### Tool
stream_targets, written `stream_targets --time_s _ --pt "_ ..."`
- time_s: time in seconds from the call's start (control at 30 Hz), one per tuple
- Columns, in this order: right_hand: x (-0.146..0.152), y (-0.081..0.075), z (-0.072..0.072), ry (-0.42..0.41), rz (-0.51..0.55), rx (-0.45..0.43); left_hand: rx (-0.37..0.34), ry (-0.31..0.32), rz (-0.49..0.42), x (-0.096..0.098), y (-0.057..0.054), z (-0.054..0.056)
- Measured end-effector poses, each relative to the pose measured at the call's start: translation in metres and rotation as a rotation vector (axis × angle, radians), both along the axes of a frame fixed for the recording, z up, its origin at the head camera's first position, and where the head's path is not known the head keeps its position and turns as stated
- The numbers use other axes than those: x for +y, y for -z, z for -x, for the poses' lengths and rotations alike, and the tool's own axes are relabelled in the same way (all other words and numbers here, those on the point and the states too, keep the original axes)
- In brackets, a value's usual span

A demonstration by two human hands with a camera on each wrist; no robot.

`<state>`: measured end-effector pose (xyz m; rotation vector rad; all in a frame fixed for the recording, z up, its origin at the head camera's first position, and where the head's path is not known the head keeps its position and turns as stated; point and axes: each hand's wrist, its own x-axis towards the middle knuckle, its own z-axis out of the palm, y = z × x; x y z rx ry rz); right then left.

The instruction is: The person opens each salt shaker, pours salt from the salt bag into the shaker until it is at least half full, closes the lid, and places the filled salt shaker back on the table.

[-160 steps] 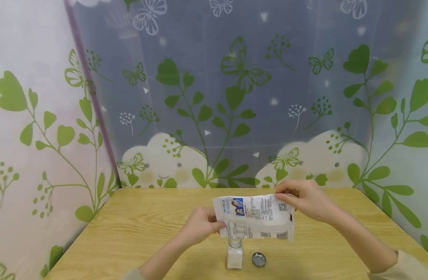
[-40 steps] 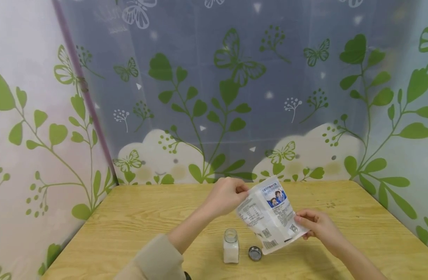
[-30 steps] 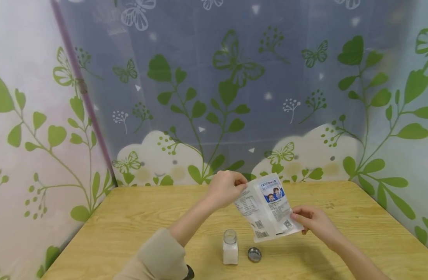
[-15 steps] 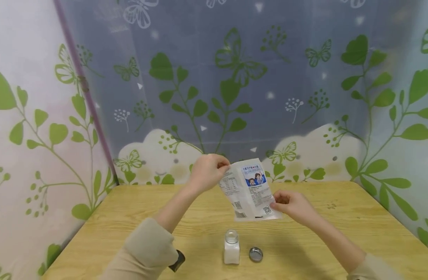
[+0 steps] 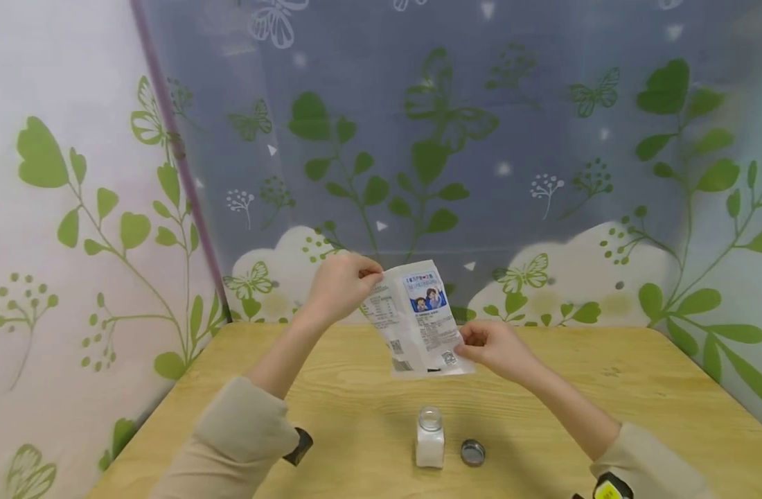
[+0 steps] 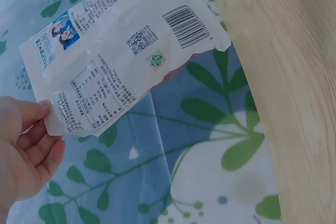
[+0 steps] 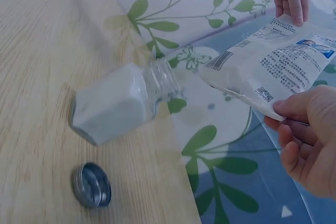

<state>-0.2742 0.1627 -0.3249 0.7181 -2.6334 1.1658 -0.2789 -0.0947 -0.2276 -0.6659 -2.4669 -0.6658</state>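
A white printed plastic pouch [image 5: 418, 326] is held up above the table, its blue picture and small print facing the head camera. My left hand [image 5: 343, 284] pinches its upper left corner between thumb and fingers. Lower down on the other side, my right hand [image 5: 498, 350] pinches the edge near a QR code. Below the pouch stands a square glass jar [image 5: 429, 443] without its lid, filled with white powder or grains to about its shoulder. Beside the jar lies a silver metal lid [image 5: 472, 452], its hollow side up. Neither hand touches the jar or lid.
The wooden table [image 5: 356, 416] reaches back to a printed curtain [image 5: 356, 194] with leaves, butterflies and clouds. More patterned curtain hangs at both sides. A dark band [image 5: 298, 445] sits at the left sleeve, and a device with a yellow face [image 5: 610, 488] at the right.
Both hands have lifted the pouch up and to the left, away from above the lid. Earlier it was held sideways over the jar; since then it has been turned more upright. Jar and lid stay put.
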Motion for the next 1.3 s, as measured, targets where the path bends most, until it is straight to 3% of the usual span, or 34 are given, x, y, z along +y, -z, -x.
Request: stream_targets --time_s 0.1,0.5,0.83,1.1,1.3 --pt "-0.015 -0.003 0.001 -0.027 0.008 -0.007 0.0 -0.026 0.012 -0.015 -0.003 -0.003" --pt "-0.085 -0.016 0.005 -0.074 0.017 -0.068 -0.125 -0.072 0.006 -0.083 -0.017 -0.011" --pt "-0.153 -0.019 0.002 -0.039 -0.022 -0.022 -0.078 -0.191 0.018 -0.134 -0.013 -0.012" --pt "-0.201 -0.007 0.008 -0.017 0.03 -0.121 -0.072 -0.247 0.024 -0.169 -0.005 -0.015" --pt "-0.23 0.011 0.019 -0.024 0.097 -0.139 -0.118 -0.303 0.061 -0.186 0.001 -0.013"
